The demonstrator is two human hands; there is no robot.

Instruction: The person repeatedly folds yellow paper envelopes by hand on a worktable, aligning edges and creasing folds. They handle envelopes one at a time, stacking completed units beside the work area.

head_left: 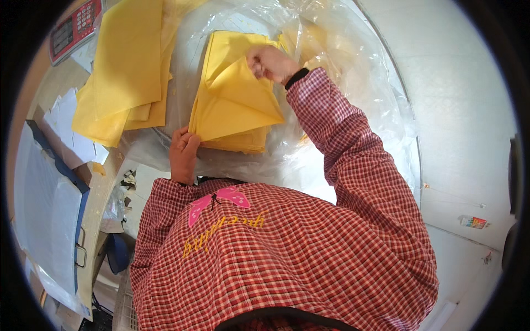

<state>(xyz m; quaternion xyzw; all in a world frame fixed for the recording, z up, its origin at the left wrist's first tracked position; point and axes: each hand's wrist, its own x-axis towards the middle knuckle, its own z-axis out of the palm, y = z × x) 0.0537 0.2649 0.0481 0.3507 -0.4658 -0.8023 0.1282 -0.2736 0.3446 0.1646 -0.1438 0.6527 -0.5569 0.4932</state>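
A stack of yellow cloth sheets (232, 144) lies in front of me on clear plastic. The top yellow cloth (234, 99) is lifted and creased, its raised part slanting across the pile. My right hand (270, 63) is closed in a pinch on the lifted edge, over the far right part of the stack. Down at the near left corner, my left hand (184, 154) grips the cloth's corner, thumb on top; its other fingers are partly hidden.
More yellow sheets (124, 60) lie in an overlapping pile to the left. A red device with a keypad (74, 27) sits at the far left, with white papers (69, 124) nearer. Crumpled clear plastic (359, 71) spreads right of the stack. A blue-edged panel (47, 204) stands at the left.
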